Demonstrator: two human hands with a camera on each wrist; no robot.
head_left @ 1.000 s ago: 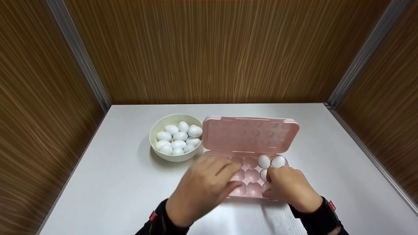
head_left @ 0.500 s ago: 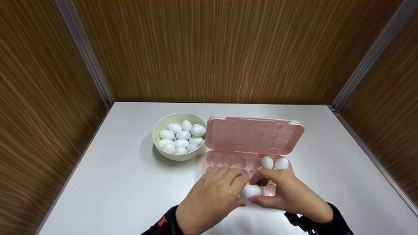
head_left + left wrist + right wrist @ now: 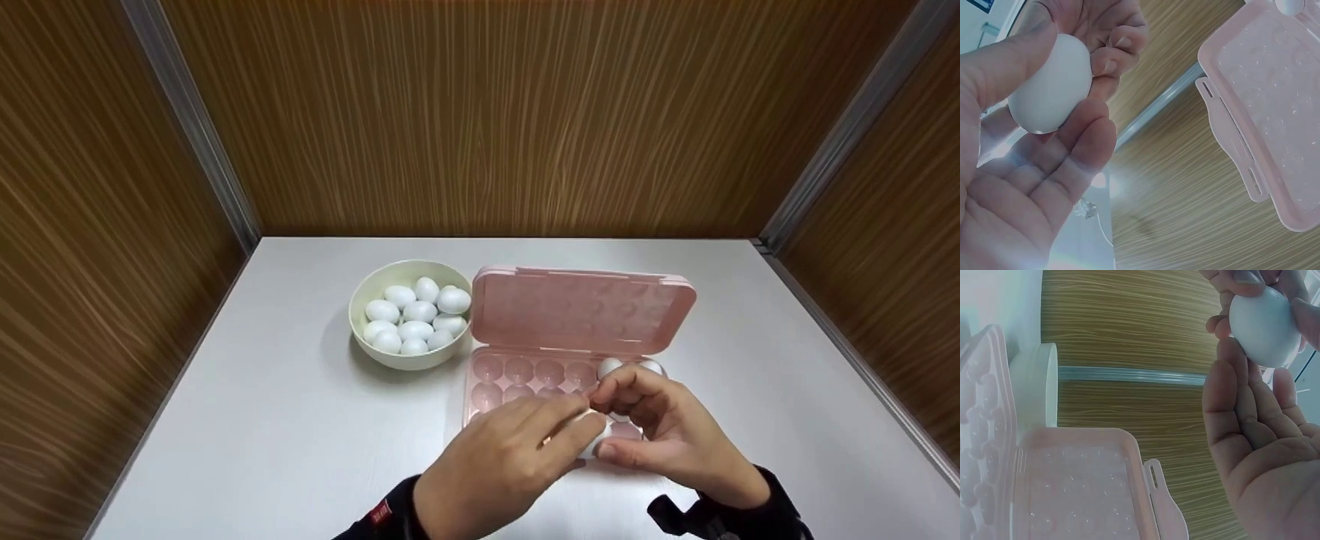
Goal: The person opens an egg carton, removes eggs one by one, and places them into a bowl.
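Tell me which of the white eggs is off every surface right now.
The egg held between the left hand and right hand above the pink tray's near edge. The others lie in the bowl or sit in tray cups.

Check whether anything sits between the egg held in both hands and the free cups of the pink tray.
Nothing visible does. The egg is pinched between the left hand and right hand just above the tray, whose lid stands open behind. The left cups show bare; two eggs sit at the back right.
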